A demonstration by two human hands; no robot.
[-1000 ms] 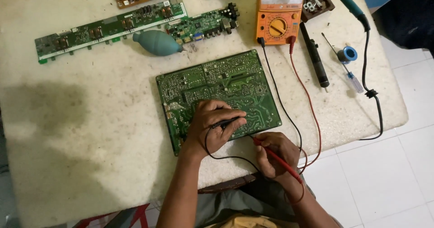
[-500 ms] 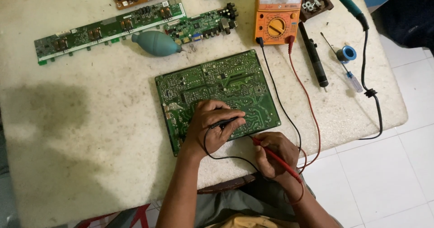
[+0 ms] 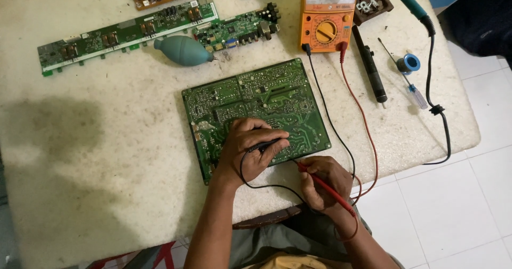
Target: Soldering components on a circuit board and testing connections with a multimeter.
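Note:
A large green circuit board [image 3: 256,101] lies solder side up in the middle of the pale table. My left hand [image 3: 248,149] rests on its near half and grips a black test probe [image 3: 265,145], tip on the board. My right hand [image 3: 322,181] sits at the board's near right corner, holding a red test probe [image 3: 326,188] whose tip touches the board's edge. Black and red leads [image 3: 341,109] run from the probes up to an orange multimeter [image 3: 326,18] at the far side.
A long narrow green board [image 3: 125,31], a smaller green board [image 3: 237,29] and a teal rubber blower bulb [image 3: 181,50] lie at the far left. A black desoldering pump [image 3: 369,66], solder spool [image 3: 408,63], small screwdriver [image 3: 410,87] and corded soldering iron [image 3: 408,0] lie at right. Table edge [image 3: 474,135] meets white floor tiles.

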